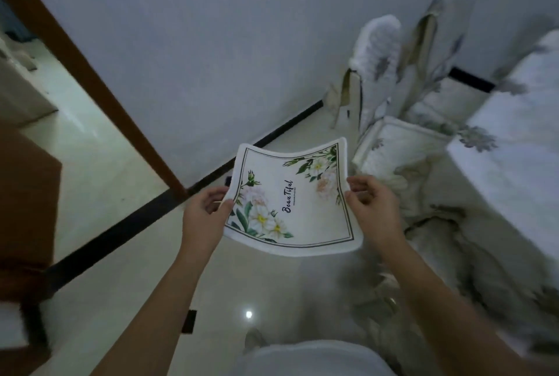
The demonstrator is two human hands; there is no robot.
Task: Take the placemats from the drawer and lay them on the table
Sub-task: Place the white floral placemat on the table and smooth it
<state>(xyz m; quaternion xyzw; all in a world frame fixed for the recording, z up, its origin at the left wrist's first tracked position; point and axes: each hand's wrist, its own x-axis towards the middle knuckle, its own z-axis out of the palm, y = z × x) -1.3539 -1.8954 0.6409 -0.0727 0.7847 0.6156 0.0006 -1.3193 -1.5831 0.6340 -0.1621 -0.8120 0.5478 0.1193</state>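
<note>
- A brown door frame slants across the far left, from 11 o'clock down toward the middle of the view, with a black skirting strip running along the foot of the wall.
- The left hand grips the placemat at its 9 o'clock edge: the thumb lies on top of the white border and the other fingers are curled under the mat.
- The placemat is held in the air over the pale floor, at the centre of the view, stretched between both hands. It sags in the middle, its 12 o'clock edge curling upward. It is white with a thin dark line border, flowers at two corners and the word "Beautiful" printed across it.
- The right hand pinches the mat at its 3 o'clock edge, fingertips bent onto the border; the mat's edge sits between thumb and fingers.
- Covered chairs stand at 1 o'clock from the mat.
- The table, under a flowered cloth, lies at 2 o'clock, apart from the mat.
</note>
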